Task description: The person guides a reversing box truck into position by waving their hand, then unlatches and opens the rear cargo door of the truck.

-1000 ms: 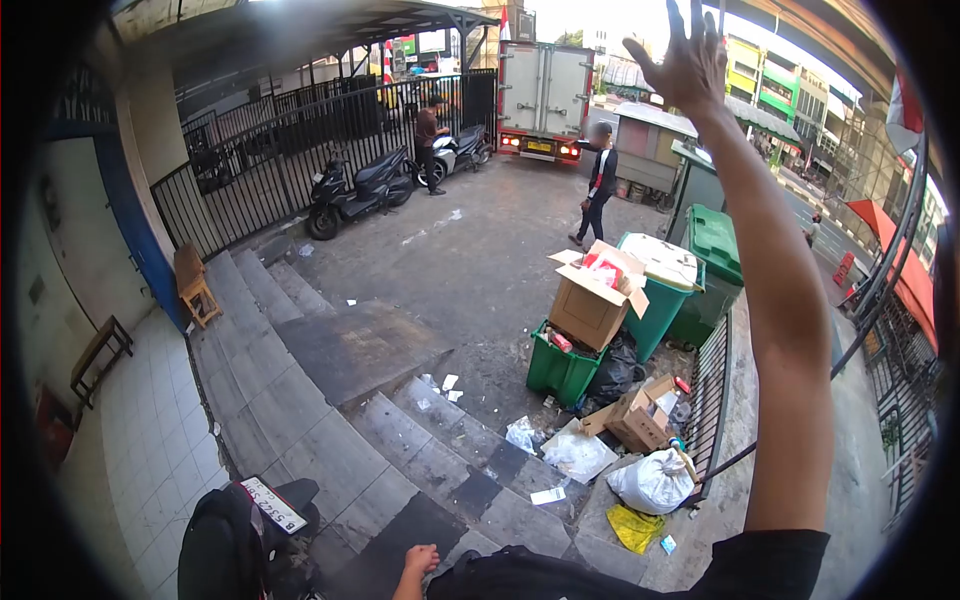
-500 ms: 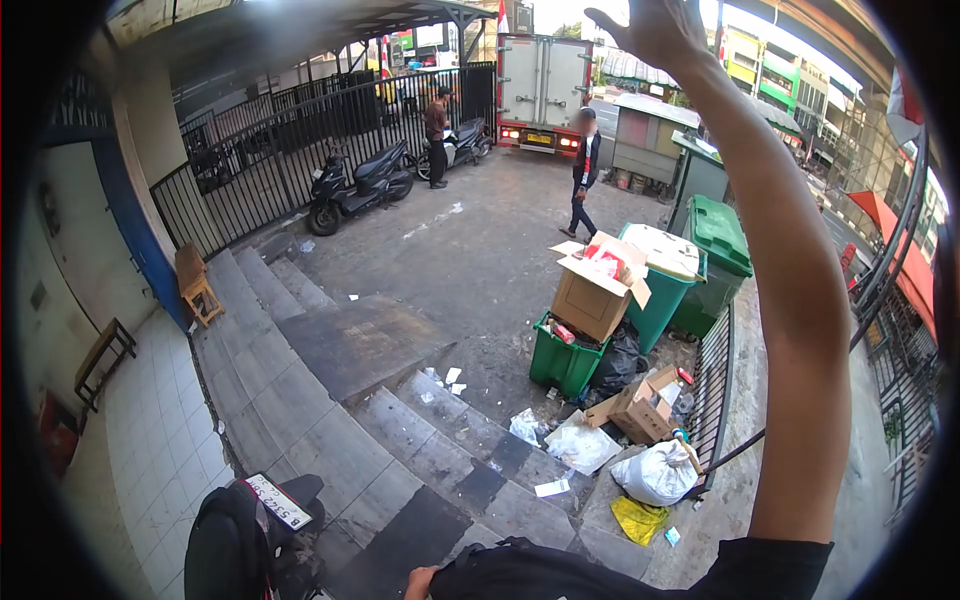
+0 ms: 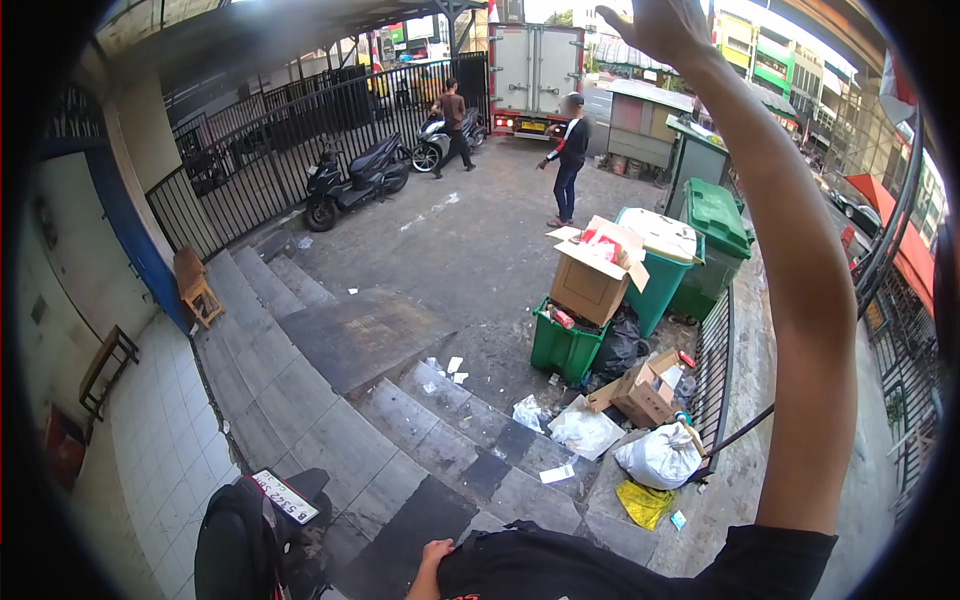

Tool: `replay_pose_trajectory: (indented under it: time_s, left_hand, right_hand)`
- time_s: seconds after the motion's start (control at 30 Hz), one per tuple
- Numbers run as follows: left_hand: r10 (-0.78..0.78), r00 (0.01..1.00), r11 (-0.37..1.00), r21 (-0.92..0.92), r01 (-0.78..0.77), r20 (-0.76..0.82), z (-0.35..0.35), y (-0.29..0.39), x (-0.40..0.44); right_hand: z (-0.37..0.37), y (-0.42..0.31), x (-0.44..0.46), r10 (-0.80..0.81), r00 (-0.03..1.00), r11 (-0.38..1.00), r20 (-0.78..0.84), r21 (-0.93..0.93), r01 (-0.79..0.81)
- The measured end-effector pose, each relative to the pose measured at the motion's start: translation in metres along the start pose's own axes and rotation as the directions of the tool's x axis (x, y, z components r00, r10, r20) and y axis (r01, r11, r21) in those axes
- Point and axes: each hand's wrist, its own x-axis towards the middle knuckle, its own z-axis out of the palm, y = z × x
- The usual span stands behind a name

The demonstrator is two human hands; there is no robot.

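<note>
My right hand (image 3: 668, 32) is raised high at the top edge, thumb stretched out, the other fingertips cut off by the frame; no object shows in it. At the bottom, beside my black shirt (image 3: 560, 565), my left hand (image 3: 437, 550) is small in view with its fingers curled closed, and nothing shows in it. A parked motorbike with a white plate (image 3: 286, 497) stands left of that hand. Beyond are tiled steps (image 3: 440, 450). In the yard, a person in a dark jacket (image 3: 573, 142) stands facing left, and another person in a brown shirt (image 3: 452, 112) is beside the motorbikes.
A truck (image 3: 537, 75) with lit rear lights is at the back. Green bins (image 3: 715, 220), an open cardboard box (image 3: 590, 285), bags and scattered litter lie right of the steps. A black fence (image 3: 290, 140), a parked motorbike (image 3: 358, 182) and a wooden bench (image 3: 195, 285) are at the left.
The person in the dark jacket has moved left and turned. The person in brown has stepped right, legs apart. My raised right hand went slightly lower-left from its first position; my left hand shows more again.
</note>
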Motion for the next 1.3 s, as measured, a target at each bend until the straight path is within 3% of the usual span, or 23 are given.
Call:
replay_pose_trajectory:
  time_s: [0.2,0.27,0.33,0.37,0.43,0.47,0.5,0.53,0.57,0.63,0.67,0.7,0.73,0.77,0.83,0.97,1.03,1.07,1.13,1.17,1.2,1.23,1.3]
  left_hand:
    - [-0.017,1.000,0.995,-0.100,0.017,0.003,-0.003,-0.036,0.010]
    - [-0.023,1.000,0.992,-0.124,0.023,-0.004,0.001,-0.047,0.021]
    - [-0.032,0.999,0.989,-0.144,0.030,-0.009,0.002,-0.056,0.030]
    - [-0.014,1.000,0.992,-0.125,0.013,-0.004,0.004,-0.055,0.032]
    - [-0.003,1.000,0.993,-0.115,0.004,0.006,0.005,-0.053,0.030]
    - [0.056,0.998,0.998,-0.029,-0.055,0.021,0.004,-0.050,0.030]
    - [0.115,0.993,0.992,0.055,-0.117,0.040,0.005,-0.045,0.030]
    - [0.113,0.993,0.992,0.046,-0.114,0.042,0.007,-0.043,0.031]
    - [0.081,0.996,0.997,0.009,-0.081,0.024,0.005,-0.037,0.024]
    - [0.053,0.999,0.998,-0.045,-0.052,0.003,0.007,-0.026,0.014]
    - [0.034,0.999,0.998,-0.061,-0.034,-0.010,0.006,-0.022,0.011]
    - [0.012,1.000,0.997,-0.074,-0.014,-0.024,0.004,-0.019,0.009]
    - [0.014,0.999,0.997,-0.080,-0.017,-0.033,0.005,-0.016,0.004]
    - [0.007,0.996,0.997,-0.081,-0.014,-0.084,0.005,-0.016,-0.003]
    - [0.045,0.997,0.998,-0.032,-0.047,-0.059,0.004,-0.030,0.001]
    - [0.223,0.970,0.965,0.116,-0.234,0.102,0.003,-0.074,0.032]
    - [0.277,0.948,0.797,0.514,-0.317,0.155,0.003,-0.073,0.034]
    - [0.277,0.947,0.790,0.522,-0.321,0.163,0.003,-0.065,0.034]
    - [0.184,0.967,0.881,0.406,-0.242,0.177,0.006,-0.041,0.039]
    - [0.185,0.965,0.877,0.412,-0.248,0.186,0.010,-0.028,0.038]
    - [0.107,0.984,0.962,0.237,-0.138,0.142,0.014,-0.012,0.033]
    - [0.018,0.993,0.999,0.045,-0.023,0.114,0.017,0.009,0.024]
    - [-0.009,0.992,1.000,-0.027,0.013,0.127,0.019,0.047,0.009]
  right_hand:
    - [0.005,0.001,-0.014,-0.012,1.000,1.000,-0.004,0.016,0.012]
    - [0.013,-0.004,-0.027,0.034,0.944,0.963,0.327,0.243,-0.119]
    - [0.084,-0.008,-0.064,0.017,0.964,0.929,0.267,0.353,-0.114]
    - [0.096,-0.026,-0.097,0.024,0.950,0.897,0.310,0.413,-0.157]
    - [0.107,-0.066,-0.176,-0.131,0.788,0.846,0.602,0.482,-0.228]
    - [0.135,-0.091,-0.244,-0.203,0.786,0.801,0.584,0.561,-0.210]
    - [0.084,-0.122,-0.280,-0.158,0.584,0.808,0.796,0.444,-0.386]
    - [0.122,-0.145,-0.365,-0.346,0.535,0.787,0.771,0.549,-0.283]
    - [0.090,-0.170,-0.409,-0.363,0.225,0.835,0.904,0.423,-0.353]
    - [0.070,-0.211,-0.587,-0.416,0.126,0.776,0.900,0.424,-0.467]
    - [0.062,-0.235,-0.705,-0.447,-0.197,0.803,0.872,0.295,-0.518]
    - [0.042,-0.255,-0.841,-0.481,-0.539,0.822,0.691,0.140,-0.552]
    - [-0.032,-0.246,-0.845,-0.575,-0.479,0.808,0.663,0.367,-0.462]
    - [-0.078,-0.231,-0.866,-0.715,-0.312,0.604,0.625,0.328,-0.726]
    - [-0.170,-0.199,-0.913,-0.887,0.068,-0.017,0.456,0.115,-0.993]
    - [-0.236,-0.190,-0.947,-0.556,-0.572,0.605,0.603,-0.179,-0.776]
    - [-0.242,-0.182,-0.919,-0.345,-0.755,0.745,0.557,-0.327,-0.581]
    - [-0.230,-0.174,-0.875,-0.251,-0.802,0.787,0.542,-0.368,-0.495]
    - [-0.205,-0.174,-0.820,-0.143,-0.783,0.743,0.605,-0.457,-0.489]
    - [-0.188,-0.176,-0.835,-0.141,-0.713,0.563,0.687,-0.537,-0.629]
    - [-0.168,-0.184,-0.836,-0.030,-0.572,0.583,0.819,-0.451,-0.676]
    - [-0.144,-0.194,-0.849,-0.030,-0.597,0.348,0.802,-0.552,-0.758]
    - [-0.122,-0.205,-0.789,-0.040,-0.570,0.109,0.821,-0.563,-0.819]
